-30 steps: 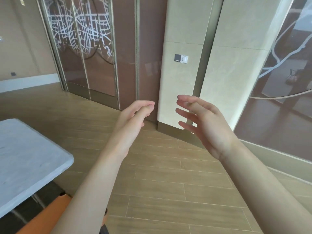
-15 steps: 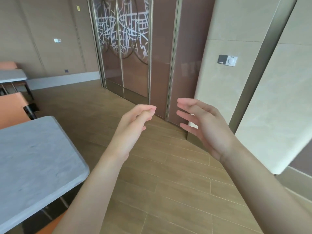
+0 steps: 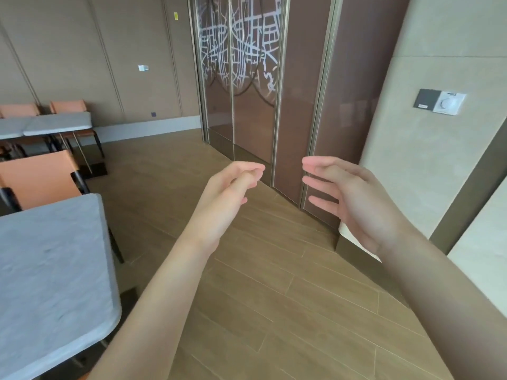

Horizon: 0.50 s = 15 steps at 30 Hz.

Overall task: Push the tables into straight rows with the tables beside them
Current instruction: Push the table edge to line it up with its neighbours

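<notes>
A grey marble-top table [image 3: 52,272] fills the lower left, its rounded corner near my left forearm. Farther back on the left stand two more grey tables [image 3: 52,124] side by side against the wall. My left hand [image 3: 227,198] is raised in the air over the floor, fingers loosely curled together, holding nothing. My right hand [image 3: 354,198] is raised beside it with fingers spread, also holding nothing. Neither hand touches a table.
An orange chair [image 3: 41,176] stands behind the near table, and more orange chairs [image 3: 68,105] sit behind the far tables. Brown glass doors [image 3: 247,86] and a beige pillar with a wall dial [image 3: 447,102] stand ahead and right. Wooden floor [image 3: 274,297] lies below my hands.
The view has swung to the left: the near table shows more, the far tables and chairs have come into sight, and the pillar has slid right. Both hands stay raised and empty.
</notes>
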Each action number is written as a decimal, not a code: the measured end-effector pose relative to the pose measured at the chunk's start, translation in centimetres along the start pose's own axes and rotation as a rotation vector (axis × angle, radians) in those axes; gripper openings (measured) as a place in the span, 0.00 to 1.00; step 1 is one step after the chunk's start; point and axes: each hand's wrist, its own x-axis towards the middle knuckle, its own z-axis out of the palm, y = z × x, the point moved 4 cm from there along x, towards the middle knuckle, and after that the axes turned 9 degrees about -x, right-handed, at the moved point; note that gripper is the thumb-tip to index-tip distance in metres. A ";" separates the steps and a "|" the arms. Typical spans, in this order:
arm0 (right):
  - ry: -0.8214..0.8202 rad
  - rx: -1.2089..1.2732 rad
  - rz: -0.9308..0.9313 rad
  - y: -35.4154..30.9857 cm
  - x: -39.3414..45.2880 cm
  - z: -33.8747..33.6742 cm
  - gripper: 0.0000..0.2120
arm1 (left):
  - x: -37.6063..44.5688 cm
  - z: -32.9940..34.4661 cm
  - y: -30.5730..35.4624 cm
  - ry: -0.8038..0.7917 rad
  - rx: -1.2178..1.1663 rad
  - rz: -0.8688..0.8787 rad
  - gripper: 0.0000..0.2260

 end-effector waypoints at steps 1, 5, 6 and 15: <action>-0.016 -0.015 -0.002 0.4 1.8 -0.5 0.11 | 1.3 0.7 -0.2 0.018 -0.006 0.010 0.10; -0.104 -0.029 0.005 1.7 7.8 -0.5 0.11 | 5.2 1.9 -1.3 0.065 -0.007 -0.003 0.09; -0.130 -0.022 0.002 2.0 9.0 -0.3 0.11 | 6.1 1.8 -1.6 0.086 0.001 -0.004 0.09; -0.259 0.021 0.001 4.3 18.1 2.1 0.11 | 13.4 -1.1 -5.1 0.233 0.029 -0.011 0.10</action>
